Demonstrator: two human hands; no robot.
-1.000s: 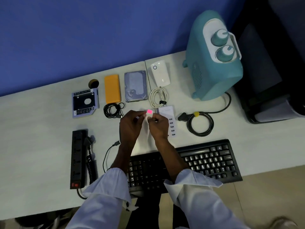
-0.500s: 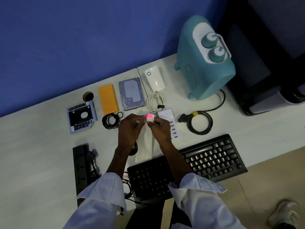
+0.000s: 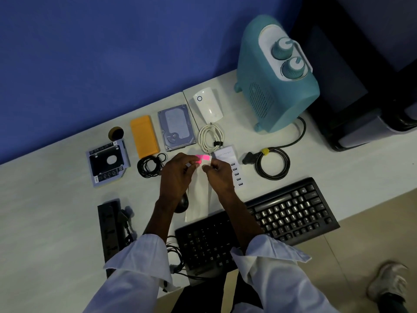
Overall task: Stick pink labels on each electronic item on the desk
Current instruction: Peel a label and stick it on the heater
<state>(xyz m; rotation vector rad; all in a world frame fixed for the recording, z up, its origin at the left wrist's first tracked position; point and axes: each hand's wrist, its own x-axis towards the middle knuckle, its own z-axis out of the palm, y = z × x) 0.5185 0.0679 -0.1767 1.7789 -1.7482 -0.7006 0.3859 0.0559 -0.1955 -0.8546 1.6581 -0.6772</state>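
Observation:
My left hand (image 3: pixel 178 175) and my right hand (image 3: pixel 217 175) meet above the middle of the desk. Both pinch the top of a white label strip (image 3: pixel 198 199) that hangs down toward the keyboard (image 3: pixel 293 213). Two pink labels (image 3: pixel 202 158) show at the strip's top, between my fingertips. Behind my hands lie a white USB charger (image 3: pixel 228 155), a hard drive (image 3: pixel 176 127), an orange case (image 3: pixel 144 136), a drive caddy (image 3: pixel 108 161), a white plug-in device (image 3: pixel 208 105) and a teal heater (image 3: pixel 275 80). A black mouse (image 3: pixel 181 203) is partly hidden under my left wrist.
A black power strip (image 3: pixel 110 227) lies at the left front. A coiled white cable (image 3: pixel 211 136), a coiled black cord (image 3: pixel 273 163) and thin black wires (image 3: pixel 150 166) rest on the desk (image 3: pixel 49 199). The blue wall (image 3: pixel 112 53) bounds the back; a shoe (image 3: pixel 388 283) is on the floor.
The view has shifted slightly. My hands stay together on the strip, and a second pink label now shows beside the first at its top.

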